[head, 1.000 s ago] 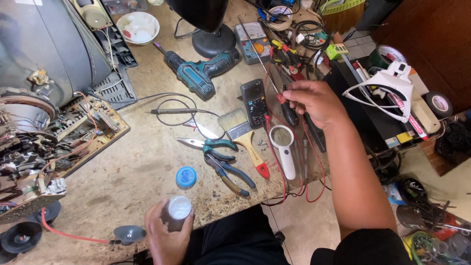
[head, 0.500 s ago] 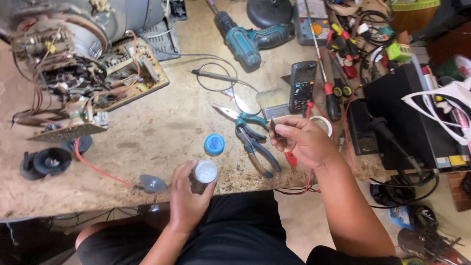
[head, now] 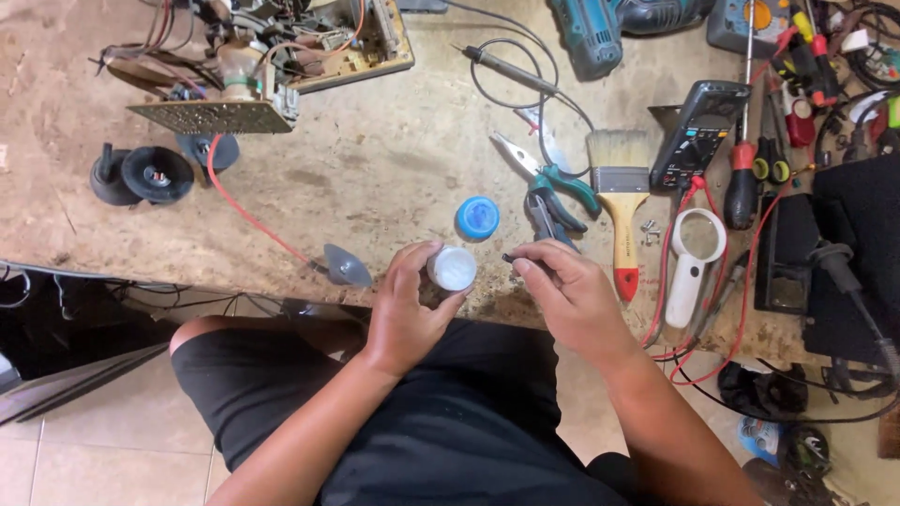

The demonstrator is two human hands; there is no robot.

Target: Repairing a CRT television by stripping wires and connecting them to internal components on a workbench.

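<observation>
My left hand (head: 406, 305) grips a small round jar (head: 452, 268) with white paste inside, held at the workbench's near edge. Its blue lid (head: 477, 217) lies on the bench just beyond. My right hand (head: 569, 290) pinches a small dark part (head: 509, 258) between thumb and fingers, its tip right beside the jar's rim.
On the stone workbench (head: 375, 159) lie green-handled pliers (head: 553, 192), a paintbrush (head: 621, 187), a magnifier (head: 694, 253), a multimeter (head: 698, 131), screwdrivers (head: 745, 178), a soldering iron (head: 511, 67), a drill (head: 600, 28) and a circuit board assembly (head: 253, 66) with red wire (head: 248, 211) and suction cup (head: 345, 267).
My right hand came back from the tools at the right, bringing a small dark part next to the jar. The view has shifted down and closer; the left hand keeps the jar.
</observation>
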